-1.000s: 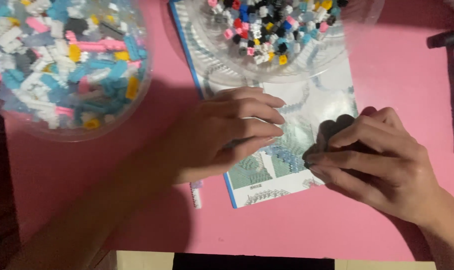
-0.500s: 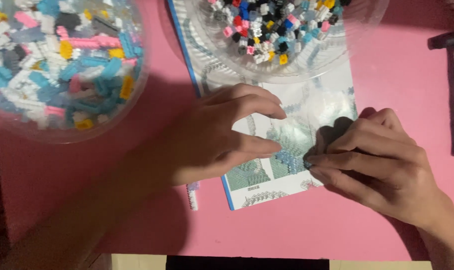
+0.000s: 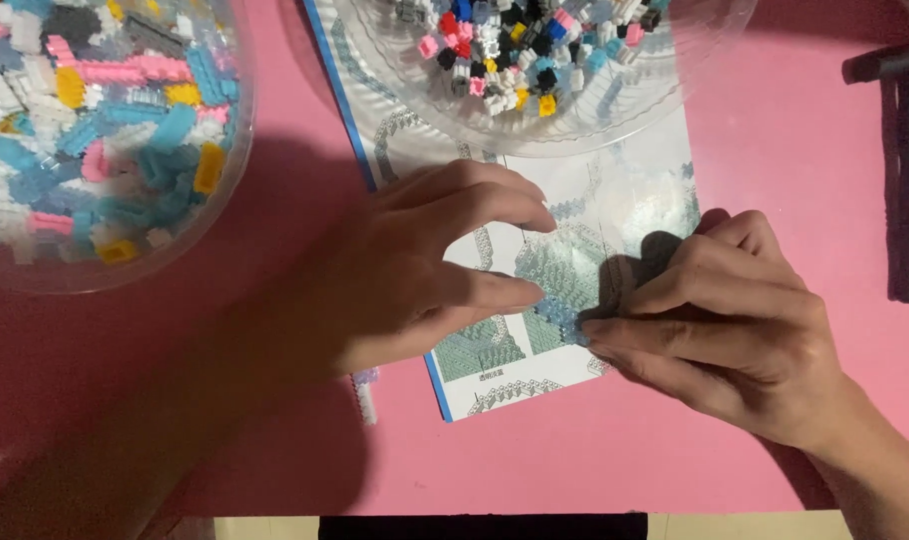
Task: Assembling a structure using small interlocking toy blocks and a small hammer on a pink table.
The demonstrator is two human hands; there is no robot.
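Small cluster of translucent pale-blue plastic building bricks (image 3: 560, 315), lying flat on an open printed instruction booklet with a blue spine edge (image 3: 575, 215), booklet spread on the pink tabletop, top tucked under a bowl

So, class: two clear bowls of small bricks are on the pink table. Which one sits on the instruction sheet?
The upper-middle bowl, holding black, red and white bricks, overlaps the instruction sheet. The left bowl rests on the bare table.

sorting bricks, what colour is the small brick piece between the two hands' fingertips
Pale translucent blue brick piece, seen in the head view, over the printed instruction sheet.
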